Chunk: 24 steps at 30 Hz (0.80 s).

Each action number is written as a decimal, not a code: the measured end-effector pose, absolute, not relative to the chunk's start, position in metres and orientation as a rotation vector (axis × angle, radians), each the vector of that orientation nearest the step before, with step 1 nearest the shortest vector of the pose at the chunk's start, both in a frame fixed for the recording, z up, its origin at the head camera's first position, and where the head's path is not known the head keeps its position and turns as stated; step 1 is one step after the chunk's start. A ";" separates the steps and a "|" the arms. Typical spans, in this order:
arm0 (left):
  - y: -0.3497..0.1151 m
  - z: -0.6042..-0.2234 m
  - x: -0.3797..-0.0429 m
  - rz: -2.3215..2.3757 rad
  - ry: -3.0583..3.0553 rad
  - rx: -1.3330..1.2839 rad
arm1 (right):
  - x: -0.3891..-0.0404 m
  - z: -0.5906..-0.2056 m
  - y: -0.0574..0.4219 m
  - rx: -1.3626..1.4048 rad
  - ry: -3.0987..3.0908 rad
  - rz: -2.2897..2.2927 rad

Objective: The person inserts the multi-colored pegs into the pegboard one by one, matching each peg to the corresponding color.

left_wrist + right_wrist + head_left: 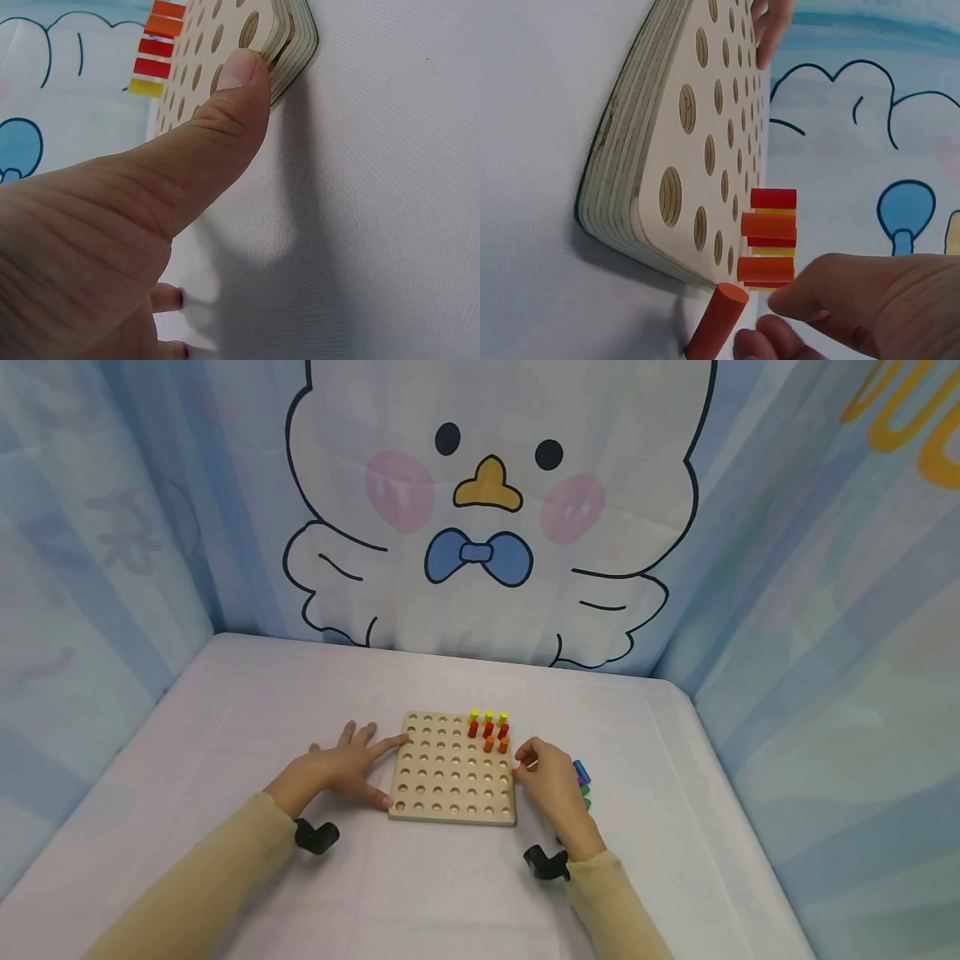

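Note:
A pale wooden pegboard (442, 777) with rows of round holes lies on the table. My left hand (341, 771) is spread at its left side, thumb (240, 71) touching the near corner and a fingertip at the left edge. In its far right part stand three yellow pegs (488, 717), three red pegs (488, 729) and two orange pegs (504, 745). Just off the right edge, another orange peg (716, 322) tilts against the board. Beside that peg is my right hand (551, 781), fingers loosely bent, with a visible gap between fingers and peg.
Blue (581, 772), purple and green pegs (586, 792) lie to the right of my right hand, partly hidden behind it. A white cloth covers the table (300, 685). Printed curtains (480, 610) hang along its back and sides.

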<state>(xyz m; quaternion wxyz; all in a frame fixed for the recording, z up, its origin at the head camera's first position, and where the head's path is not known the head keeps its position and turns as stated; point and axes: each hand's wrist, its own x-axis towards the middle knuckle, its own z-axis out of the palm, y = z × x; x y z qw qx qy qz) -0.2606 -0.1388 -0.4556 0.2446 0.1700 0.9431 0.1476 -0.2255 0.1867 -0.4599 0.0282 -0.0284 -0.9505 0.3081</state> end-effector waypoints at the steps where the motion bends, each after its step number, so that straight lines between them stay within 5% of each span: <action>1: -0.139 -0.456 -0.261 0.402 2.575 0.465 | -0.226 -0.461 0.187 -0.082 -2.957 0.937; 24: -0.139 -0.457 -0.261 0.386 2.581 0.457 | -0.228 -0.468 0.190 0.017 -3.128 0.746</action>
